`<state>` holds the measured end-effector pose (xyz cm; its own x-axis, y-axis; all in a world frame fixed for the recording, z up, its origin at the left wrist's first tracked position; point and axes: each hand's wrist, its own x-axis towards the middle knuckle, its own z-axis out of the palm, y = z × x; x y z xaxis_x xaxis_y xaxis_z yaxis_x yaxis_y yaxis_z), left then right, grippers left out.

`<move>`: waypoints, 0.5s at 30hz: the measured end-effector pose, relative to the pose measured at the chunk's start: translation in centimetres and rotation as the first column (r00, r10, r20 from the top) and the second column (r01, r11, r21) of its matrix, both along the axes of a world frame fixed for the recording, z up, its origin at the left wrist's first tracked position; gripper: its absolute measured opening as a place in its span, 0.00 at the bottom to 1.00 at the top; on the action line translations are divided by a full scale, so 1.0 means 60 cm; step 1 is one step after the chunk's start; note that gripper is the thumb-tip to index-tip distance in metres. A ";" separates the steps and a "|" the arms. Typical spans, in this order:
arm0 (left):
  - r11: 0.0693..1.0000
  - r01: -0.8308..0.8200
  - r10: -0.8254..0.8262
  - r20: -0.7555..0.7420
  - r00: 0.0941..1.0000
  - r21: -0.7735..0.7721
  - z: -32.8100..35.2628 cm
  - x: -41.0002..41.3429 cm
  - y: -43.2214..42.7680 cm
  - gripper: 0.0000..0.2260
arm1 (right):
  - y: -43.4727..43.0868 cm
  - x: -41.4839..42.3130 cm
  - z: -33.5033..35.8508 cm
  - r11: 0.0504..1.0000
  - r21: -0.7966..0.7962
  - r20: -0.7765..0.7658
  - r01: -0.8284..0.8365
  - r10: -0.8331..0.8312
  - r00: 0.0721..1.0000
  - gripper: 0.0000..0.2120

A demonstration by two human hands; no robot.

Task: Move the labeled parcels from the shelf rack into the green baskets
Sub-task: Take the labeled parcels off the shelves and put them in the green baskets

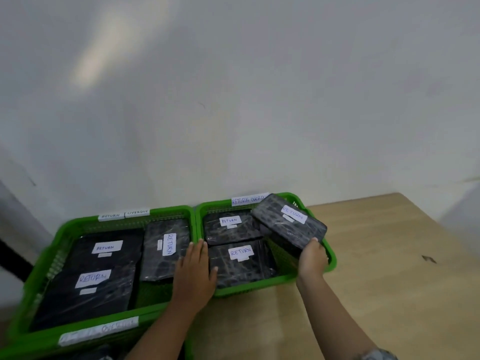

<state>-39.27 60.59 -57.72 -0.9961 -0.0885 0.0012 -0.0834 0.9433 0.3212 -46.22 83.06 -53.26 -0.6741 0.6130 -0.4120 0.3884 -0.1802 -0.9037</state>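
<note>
Two green baskets stand side by side on a wooden table: the left basket (39, 266) and the right basket (331, 255). Both hold black wrapped parcels with white "RETURN" labels. My right hand (311, 258) grips the near end of one such parcel (288, 224), tilted over the right basket's right rim. Two parcels lie flat in the right basket, one at the back (231, 229) and one at the front (241, 263). My left hand (194, 271) rests flat, fingers apart, on the rims between the baskets. The left basket holds three parcels (93, 289).
White paper tags reading "RETURN OVERDUE" stick to the basket rims (249, 200). The wooden table (389, 255) stretches to the right of the baskets. A pale wall rises right behind them. The shelf rack is out of sight.
</note>
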 end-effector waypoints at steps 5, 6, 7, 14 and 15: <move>0.999 -0.049 0.050 -0.090 0.995 0.014 -0.035 0.003 -0.001 0.29 | -0.004 -0.039 -0.010 0.998 0.055 0.146 0.023 -0.030 0.989 0.24; 0.998 -0.055 0.056 -0.103 0.993 0.016 -0.035 0.003 -0.001 0.29 | -0.007 -0.046 -0.013 0.998 0.054 0.170 0.040 -0.048 0.984 0.24; 0.998 -0.061 0.063 -0.111 0.992 0.018 -0.036 0.003 -0.002 0.29 | -0.012 -0.049 -0.013 0.998 0.039 0.197 0.050 -0.056 0.979 0.24; 0.997 -0.073 0.073 -0.100 0.992 0.009 -0.040 0.006 -0.003 0.28 | -0.047 -0.070 -0.012 0.964 -0.175 0.308 0.201 -0.140 0.941 0.22; 0.997 -0.071 0.072 -0.099 0.992 0.009 -0.041 0.005 -0.003 0.28 | -0.053 -0.071 -0.009 0.958 -0.188 0.322 0.218 -0.149 0.935 0.23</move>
